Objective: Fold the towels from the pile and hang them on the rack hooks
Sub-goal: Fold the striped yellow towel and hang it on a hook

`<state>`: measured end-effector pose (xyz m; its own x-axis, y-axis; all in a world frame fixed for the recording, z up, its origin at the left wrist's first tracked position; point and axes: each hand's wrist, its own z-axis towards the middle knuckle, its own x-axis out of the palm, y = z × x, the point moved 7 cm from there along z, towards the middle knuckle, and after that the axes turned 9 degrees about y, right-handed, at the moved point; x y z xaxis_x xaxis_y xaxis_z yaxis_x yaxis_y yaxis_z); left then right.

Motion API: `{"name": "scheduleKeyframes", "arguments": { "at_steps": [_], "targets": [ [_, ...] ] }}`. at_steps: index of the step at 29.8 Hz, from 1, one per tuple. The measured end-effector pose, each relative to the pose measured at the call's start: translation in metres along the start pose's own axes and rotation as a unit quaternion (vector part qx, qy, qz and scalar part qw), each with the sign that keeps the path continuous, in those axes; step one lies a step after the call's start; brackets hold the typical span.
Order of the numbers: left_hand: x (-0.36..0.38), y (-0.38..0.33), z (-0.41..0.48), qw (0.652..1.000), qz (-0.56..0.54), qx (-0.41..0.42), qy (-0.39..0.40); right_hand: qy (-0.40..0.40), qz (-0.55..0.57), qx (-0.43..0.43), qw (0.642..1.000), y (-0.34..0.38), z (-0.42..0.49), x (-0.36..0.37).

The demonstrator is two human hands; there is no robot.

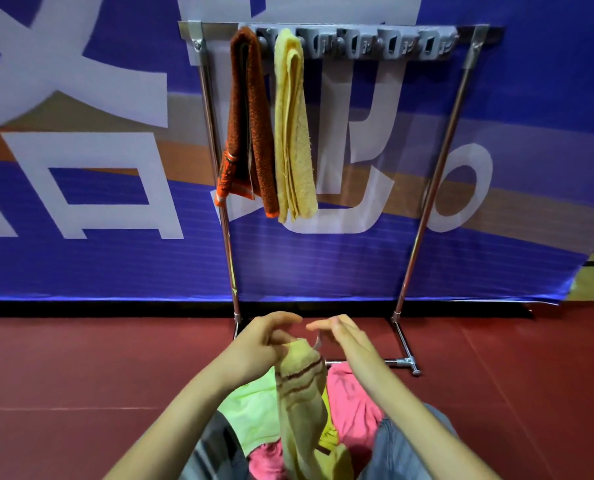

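Note:
A metal rack stands against the banner, with a grey hook strip along its top. An orange-brown towel and a pale yellow towel hang side by side from the leftmost hooks. Low in the view, my left hand grips the top of a yellow towel with brown stripes, which hangs down over the pile. My right hand is beside it with fingers spread, touching the towel's upper edge. The pile between my knees holds a light green towel and a pink towel.
The floor is dark red. A blue banner with large white characters fills the background. The rack's base bar and foot lie on the floor just beyond my right hand. Several hooks to the right of the hung towels are bare.

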<state>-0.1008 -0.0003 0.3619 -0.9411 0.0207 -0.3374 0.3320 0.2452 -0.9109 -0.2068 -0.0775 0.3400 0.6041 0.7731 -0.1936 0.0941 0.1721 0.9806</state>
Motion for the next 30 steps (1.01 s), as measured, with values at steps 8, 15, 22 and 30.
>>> {"name": "scheduleKeyframes", "arguments": {
  "at_steps": [8,15,22,30],
  "targets": [
    [0.011,-0.023,-0.004,0.995,0.065,0.063,0.052,0.076,-0.040,0.068,0.994,-0.015,0.003,0.002],
    [0.018,-0.031,-0.008,0.987,0.113,0.063,0.091,0.101,0.006,0.135,0.986,-0.037,0.004,0.008],
    [0.005,-0.037,-0.011,0.976,0.193,0.070,0.069,0.200,-0.022,0.245,0.948,-0.070,-0.018,0.002],
    [-0.013,-0.033,-0.011,0.950,0.307,0.062,0.009,0.143,-0.122,0.105,0.977,-0.033,-0.021,-0.051]
  ]
}}
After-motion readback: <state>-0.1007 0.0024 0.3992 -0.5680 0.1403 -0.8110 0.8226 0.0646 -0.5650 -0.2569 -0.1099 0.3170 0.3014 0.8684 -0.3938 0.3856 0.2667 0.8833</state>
